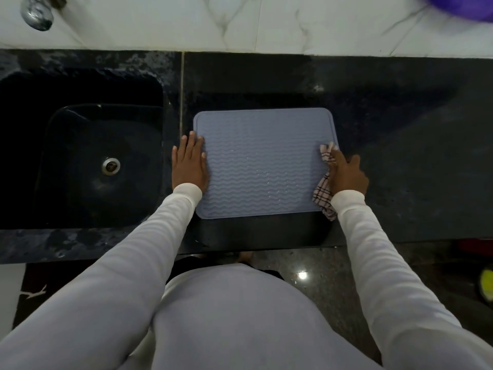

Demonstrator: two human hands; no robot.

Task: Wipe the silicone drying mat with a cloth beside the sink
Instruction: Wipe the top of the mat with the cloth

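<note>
Wiping underway: left hand [190,163] lies flat, fingers released, pinning the drying mat [262,161] beside the sink [80,161]. Right hand [346,175] grasps the cloth [324,193] at the mat's right edge; next, likely a leftward sweep.

The middle of the mat [261,161] lies bare between my two hands, so a sweep across its wavy ridges meets nothing. My left hand [190,162] lies flat on the mat's left edge, blocking that strip. My right hand [346,173] sits on the right edge with the checked cloth [324,194] bunched under it, spilling over the near right corner. Right of the mat the dark counter [400,156] is open all the way along. Behind the mat, open counter runs to the white marble wall [240,22]. Left, past a narrow strip, the counter drops into the sink [93,169]. A tap [37,12] overhangs its far left corner.
</note>
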